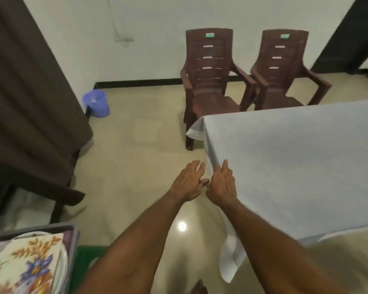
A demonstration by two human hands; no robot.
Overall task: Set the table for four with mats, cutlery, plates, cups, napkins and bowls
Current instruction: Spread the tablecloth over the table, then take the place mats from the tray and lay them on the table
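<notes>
pale grey-blue cloth, one: tablecloth (pixel 285 166), covering the table, its left hem draped over the edge, corners hanging loose at the near and far ends. soft, light and limp by the look of it; likely to slide or ruck on the tabletop if dragged from one point. best taken at the hem or smoothed with flat palms.

left hand (pixel 188 181): fingers straight and spread, grasping nothing, at the hanging hem just off the table edge; whether it touches the cloth cannot be told.

right hand (pixel 222 184): fingers straight, laid flat on the cloth at the table's left edge, grasping nothing.

floral fabric (pixel 26 266), folded: low left on a tray (pixel 72 234) with a white plate rim beneath; soft items, the plate probably breakable. none yet on the table.

brown plastic chairs (pixel 210 81), two, at the far side. blue bucket (pixel 97 102) by the wall.
</notes>
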